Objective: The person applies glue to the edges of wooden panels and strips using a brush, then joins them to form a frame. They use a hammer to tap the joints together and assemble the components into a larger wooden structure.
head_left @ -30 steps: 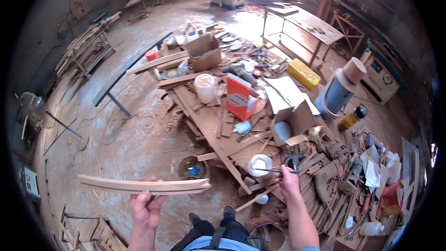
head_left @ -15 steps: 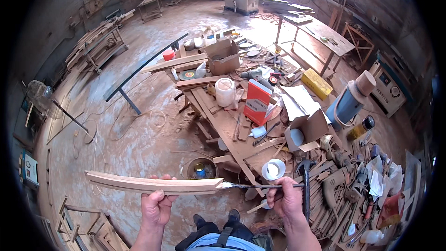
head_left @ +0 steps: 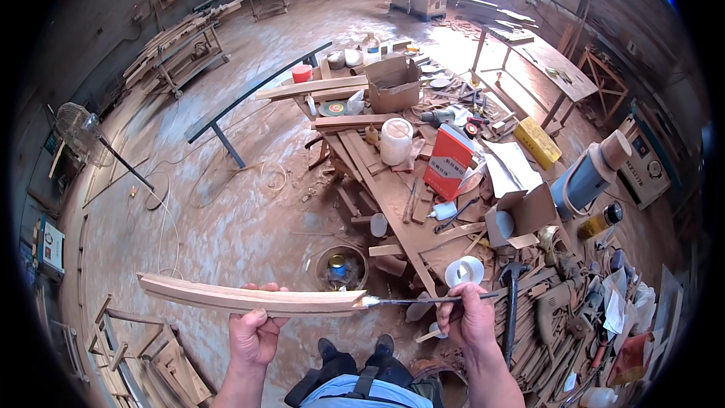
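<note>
My left hand [head_left: 255, 336] grips a long, slightly curved wooden strip [head_left: 189, 293], fingers behind it and thumb in front. The strip lies level above the floor, its right end cut to a notched shape. In my right hand [head_left: 470, 323] is a thin, dark-handled brush [head_left: 402, 301], pinched near its rear part. White paste coats the brush's tip, which touches the strip's right end. Just beyond my right hand, a white plastic cup [head_left: 456, 271] stands at the bench edge with something white inside.
A hammer [head_left: 513, 298] lies right of my right hand. The cluttered workbench [head_left: 396, 230] holds a red-and-white box [head_left: 448, 162], a cardboard box [head_left: 393, 85], a white jar [head_left: 396, 142] and a blue flask [head_left: 581, 181]. A bucket [head_left: 321, 264] with a blue can stands below.
The brush tip has shifted slightly at the strip's right end. My view has turned a little left, so the bench appears farther right. Both hands keep their holds.
</note>
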`<action>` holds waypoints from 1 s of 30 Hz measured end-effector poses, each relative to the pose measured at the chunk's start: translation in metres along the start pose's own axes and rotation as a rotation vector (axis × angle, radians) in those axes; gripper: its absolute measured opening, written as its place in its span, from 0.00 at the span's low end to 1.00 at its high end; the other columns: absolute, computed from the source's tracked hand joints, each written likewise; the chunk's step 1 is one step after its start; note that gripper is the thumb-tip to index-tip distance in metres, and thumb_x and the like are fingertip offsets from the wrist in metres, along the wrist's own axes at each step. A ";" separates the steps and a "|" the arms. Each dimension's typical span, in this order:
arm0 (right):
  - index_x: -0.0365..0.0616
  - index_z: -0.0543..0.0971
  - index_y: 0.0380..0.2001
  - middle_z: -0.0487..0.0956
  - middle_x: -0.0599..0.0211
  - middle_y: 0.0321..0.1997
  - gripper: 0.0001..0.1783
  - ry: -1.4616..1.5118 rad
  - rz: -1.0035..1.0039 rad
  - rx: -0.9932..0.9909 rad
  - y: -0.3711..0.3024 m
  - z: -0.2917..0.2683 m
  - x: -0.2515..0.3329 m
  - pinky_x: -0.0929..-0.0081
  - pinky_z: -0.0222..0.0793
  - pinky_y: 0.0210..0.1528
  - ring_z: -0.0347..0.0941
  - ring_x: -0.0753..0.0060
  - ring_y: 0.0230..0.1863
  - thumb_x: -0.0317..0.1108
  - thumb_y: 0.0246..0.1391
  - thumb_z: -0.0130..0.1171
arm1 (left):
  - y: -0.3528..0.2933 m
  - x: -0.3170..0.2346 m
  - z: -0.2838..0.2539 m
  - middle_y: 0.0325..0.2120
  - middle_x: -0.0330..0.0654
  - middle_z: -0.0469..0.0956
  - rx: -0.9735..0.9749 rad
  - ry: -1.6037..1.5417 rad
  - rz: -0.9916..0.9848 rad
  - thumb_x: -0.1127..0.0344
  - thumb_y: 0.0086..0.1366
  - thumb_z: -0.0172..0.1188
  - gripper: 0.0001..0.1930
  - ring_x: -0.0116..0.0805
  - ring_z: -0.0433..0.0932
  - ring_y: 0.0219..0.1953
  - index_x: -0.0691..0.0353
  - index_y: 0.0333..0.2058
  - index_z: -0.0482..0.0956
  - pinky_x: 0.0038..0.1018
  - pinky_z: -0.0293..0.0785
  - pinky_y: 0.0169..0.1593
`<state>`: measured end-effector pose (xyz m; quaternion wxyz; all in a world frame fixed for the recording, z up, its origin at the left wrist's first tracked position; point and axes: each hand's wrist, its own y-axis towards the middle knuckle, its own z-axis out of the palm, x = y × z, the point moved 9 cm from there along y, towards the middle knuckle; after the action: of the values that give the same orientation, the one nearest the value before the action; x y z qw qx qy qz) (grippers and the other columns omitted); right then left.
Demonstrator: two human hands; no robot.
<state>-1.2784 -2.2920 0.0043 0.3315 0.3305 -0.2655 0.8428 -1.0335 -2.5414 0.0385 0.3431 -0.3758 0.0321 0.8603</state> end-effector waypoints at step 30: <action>0.37 0.74 0.32 0.74 0.58 0.17 0.11 -0.142 -0.008 -0.118 -0.011 -0.002 -0.006 0.76 0.64 0.16 0.68 0.70 0.14 0.33 0.62 0.47 | -0.002 -0.004 -0.021 0.47 0.50 0.75 -0.067 -0.018 -0.043 0.79 0.55 0.51 0.20 0.51 0.73 0.53 0.56 0.47 0.73 0.54 0.75 0.51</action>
<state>-1.2675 -2.2854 0.0009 0.3341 0.3705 -0.3361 0.7988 -1.0168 -2.5488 0.0268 0.3490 -0.3798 -0.0081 0.8567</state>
